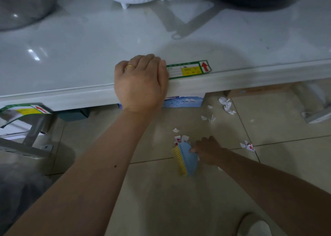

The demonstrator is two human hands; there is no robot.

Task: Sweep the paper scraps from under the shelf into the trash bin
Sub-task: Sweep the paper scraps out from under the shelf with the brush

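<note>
Grey metal bracket (34,133): sitting at the far left under the shelf, beside a green, yellow and red label (23,109) that is hanging off the shelf edge.
Dark green box (73,115): lying under the shelf, just right of the bracket.
Shelf (71,56): pale and glossy, running across the whole view; a clear dome, a white footed object and a dark round object are standing along its back.
Left hand (141,82): resting with its fingers curled over the shelf's front edge, wearing a gold ring (129,66), holding no tool.
Blue printed box (182,102): showing under the shelf, partly hidden behind the left hand.
Shelf label (189,69): sticking to the front edge, touching the left hand's right side.
Brush (184,158): blue-backed with yellow bristles, lying low on the floor.
Right hand (208,150): gripping the brush's right side.
Paper scraps (180,139): lying just beyond the brush, more trailing right toward a crumpled wad (226,105) near the shelf edge.
Floor (161,200): beige tile with dark grout lines.
</note>
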